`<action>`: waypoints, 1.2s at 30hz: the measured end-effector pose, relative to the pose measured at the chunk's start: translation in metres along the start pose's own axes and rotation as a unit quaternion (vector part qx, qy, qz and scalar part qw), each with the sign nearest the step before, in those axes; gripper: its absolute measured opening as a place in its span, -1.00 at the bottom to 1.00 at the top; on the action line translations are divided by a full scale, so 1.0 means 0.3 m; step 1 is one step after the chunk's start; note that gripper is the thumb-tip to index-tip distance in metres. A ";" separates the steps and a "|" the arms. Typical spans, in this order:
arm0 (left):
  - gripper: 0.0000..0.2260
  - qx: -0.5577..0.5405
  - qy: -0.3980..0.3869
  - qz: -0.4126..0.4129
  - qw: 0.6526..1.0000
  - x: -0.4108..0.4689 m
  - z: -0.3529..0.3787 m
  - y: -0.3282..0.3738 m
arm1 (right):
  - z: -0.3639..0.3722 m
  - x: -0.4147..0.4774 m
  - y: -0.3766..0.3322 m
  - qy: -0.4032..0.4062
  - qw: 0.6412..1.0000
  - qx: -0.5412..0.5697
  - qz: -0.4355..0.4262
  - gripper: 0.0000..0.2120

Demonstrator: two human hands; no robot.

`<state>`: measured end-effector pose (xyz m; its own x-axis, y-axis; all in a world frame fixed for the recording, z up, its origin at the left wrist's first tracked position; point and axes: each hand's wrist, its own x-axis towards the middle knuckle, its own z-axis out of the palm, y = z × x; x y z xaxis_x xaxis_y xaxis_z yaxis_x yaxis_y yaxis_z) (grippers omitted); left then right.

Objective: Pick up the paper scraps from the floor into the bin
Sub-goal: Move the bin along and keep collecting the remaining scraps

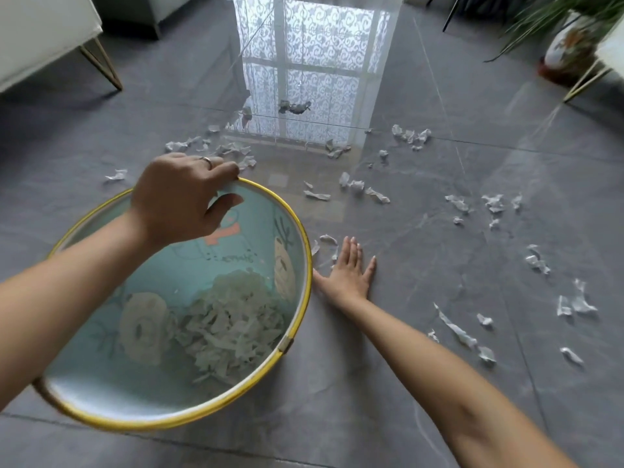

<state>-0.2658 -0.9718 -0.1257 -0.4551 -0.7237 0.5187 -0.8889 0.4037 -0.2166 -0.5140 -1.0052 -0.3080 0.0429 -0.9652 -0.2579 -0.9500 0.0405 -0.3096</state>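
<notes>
A round teal bin (297, 251) with a yellow rim stands tilted on the grey floor at the left. A heap of white paper scraps (229, 322) lies inside it. My left hand (179, 201) grips the bin's far rim. My right hand (347, 271) lies flat on the floor just right of the bin, fingers spread, holding nothing. A few scraps (327, 244) lie right at its fingertips. Many more paper scraps are scattered over the floor, such as a group (364, 190) ahead and a long strip (456, 329) to the right.
A white seat on thin gold legs (101, 62) stands at the back left. A potted plant (567, 45) and another gold leg (587, 81) stand at the back right. The glossy tiles mirror a bright window (314, 69).
</notes>
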 end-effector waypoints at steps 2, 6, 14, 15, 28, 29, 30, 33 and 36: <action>-0.77 -0.001 -0.005 -0.001 1.000 -0.001 0.000 0.001 | -0.005 0.049 -0.023 0.004 1.000 -0.002 -0.014 0.02; -0.75 0.000 -0.007 0.001 1.000 -0.003 0.002 -0.002 | -0.031 0.120 -0.066 0.033 0.993 -0.092 -0.068 -0.18; -0.72 -0.004 -0.008 0.008 1.000 0.004 0.000 0.000 | -0.025 0.140 -0.081 0.105 0.964 -0.126 -0.210 -0.67; -0.72 -0.004 -0.010 0.006 1.000 0.002 -0.001 0.000 | -0.022 0.138 -0.070 0.100 0.959 -0.134 -0.227 -0.69; -0.74 -0.020 -0.008 -0.011 1.000 -0.001 0.001 0.004 | -0.449 0.023 -0.139 -0.056 0.803 0.593 0.018 -0.63; -0.75 -0.024 -0.009 -0.013 1.000 0.000 -0.004 0.004 | -0.512 -0.011 -0.186 -0.070 0.797 0.600 -0.009 -0.63; -0.77 -0.029 -0.009 -0.013 0.999 0.002 -0.001 0.005 | -0.558 -0.044 -0.227 -0.082 0.800 0.593 -0.039 -0.62; -0.78 -0.037 -0.016 -0.018 0.999 0.002 -0.016 0.008 | -0.661 -0.178 -0.361 -0.105 0.837 0.521 -0.134 -0.62; -0.71 -0.039 -0.022 -0.025 0.999 0.001 -0.018 0.010 | -0.692 -0.287 -0.453 -0.079 0.915 0.334 -0.213 -0.67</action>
<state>-0.2682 -0.9677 -0.1217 -0.4132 -0.7673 0.4903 -0.9047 0.4071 -0.1253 -0.4529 -0.9814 -0.0537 0.4585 -0.8835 -0.0963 -0.4376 -0.1301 -0.8897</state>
